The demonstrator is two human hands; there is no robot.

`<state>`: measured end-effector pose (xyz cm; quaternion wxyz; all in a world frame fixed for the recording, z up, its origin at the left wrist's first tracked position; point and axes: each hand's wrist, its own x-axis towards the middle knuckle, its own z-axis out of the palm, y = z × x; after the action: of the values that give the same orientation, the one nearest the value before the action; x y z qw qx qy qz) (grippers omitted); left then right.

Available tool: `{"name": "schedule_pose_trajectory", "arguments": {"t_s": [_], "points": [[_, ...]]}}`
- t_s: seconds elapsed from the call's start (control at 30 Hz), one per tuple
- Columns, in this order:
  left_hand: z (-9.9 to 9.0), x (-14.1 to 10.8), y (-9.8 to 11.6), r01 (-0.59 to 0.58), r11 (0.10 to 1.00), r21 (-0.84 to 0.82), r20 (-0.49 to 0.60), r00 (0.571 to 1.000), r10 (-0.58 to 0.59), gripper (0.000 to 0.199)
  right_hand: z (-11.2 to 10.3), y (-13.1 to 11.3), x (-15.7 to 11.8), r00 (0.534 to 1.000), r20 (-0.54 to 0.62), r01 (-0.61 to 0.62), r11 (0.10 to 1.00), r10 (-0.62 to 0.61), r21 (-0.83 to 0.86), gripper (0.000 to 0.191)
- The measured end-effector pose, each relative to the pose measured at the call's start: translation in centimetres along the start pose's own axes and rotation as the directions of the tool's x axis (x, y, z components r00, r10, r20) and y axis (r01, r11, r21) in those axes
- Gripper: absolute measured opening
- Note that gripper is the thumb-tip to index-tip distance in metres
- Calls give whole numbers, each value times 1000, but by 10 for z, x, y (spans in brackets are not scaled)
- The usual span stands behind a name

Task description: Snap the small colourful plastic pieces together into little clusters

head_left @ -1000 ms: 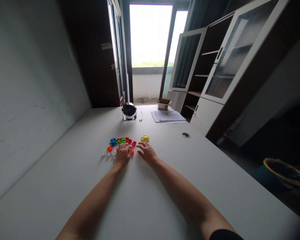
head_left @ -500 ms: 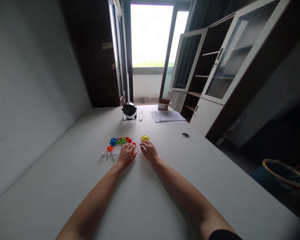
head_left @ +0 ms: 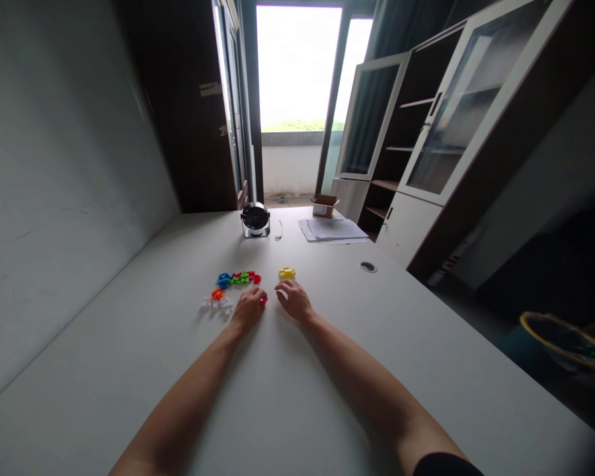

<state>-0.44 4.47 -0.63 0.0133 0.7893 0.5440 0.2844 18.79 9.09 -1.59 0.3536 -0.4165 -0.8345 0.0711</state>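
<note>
My left hand [head_left: 249, 308] is closed on a small red plastic block [head_left: 263, 301], which shows at the fingertips. Beyond it lie blue blocks [head_left: 223, 280], green blocks [head_left: 240, 279] and red blocks [head_left: 256, 277], bunched in a row. Left of that wrist are orange blocks [head_left: 218, 294] and white blocks [head_left: 219, 305], the white ones partly hidden by the hand. My right hand [head_left: 295, 301] rests on the table with loosely curved fingers, a gap between thumb and forefinger, and nothing visible in it. Just past its fingers sit yellow blocks [head_left: 287, 272].
On the white table [head_left: 287, 396] stand a round black-and-silver device [head_left: 256, 219], a thin cord [head_left: 279, 230], papers [head_left: 334, 229] and an open cardboard box [head_left: 324, 205]. A cable hole [head_left: 368, 267] is at the right. A wall borders the left side.
My left fingers, spread over red and orange-red pieces before, have drawn together around a red block and pulled slightly nearer. My right hand has barely moved.
</note>
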Motion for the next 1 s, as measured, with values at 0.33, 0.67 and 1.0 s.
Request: {"name": "schedule_pose_trajectory", "arguments": {"t_s": [0.33, 0.67, 1.0], "points": [[-6, 0, 11, -34, 987, -160, -94, 995, 19, 15, -4, -7, 1, 990, 78, 112, 991, -118, 77, 24], [-6, -1, 10, 3, 985, -172, -71, 997, -15, 19, -2, -6, 1, 990, 79, 103, 985, -115, 137, 10], [-1, -1, 3, -18, 957, -290, -133, 991, -22, 16, 3, -1, 0, 989, 50, 129, 973, -141, 190, 7]]}}
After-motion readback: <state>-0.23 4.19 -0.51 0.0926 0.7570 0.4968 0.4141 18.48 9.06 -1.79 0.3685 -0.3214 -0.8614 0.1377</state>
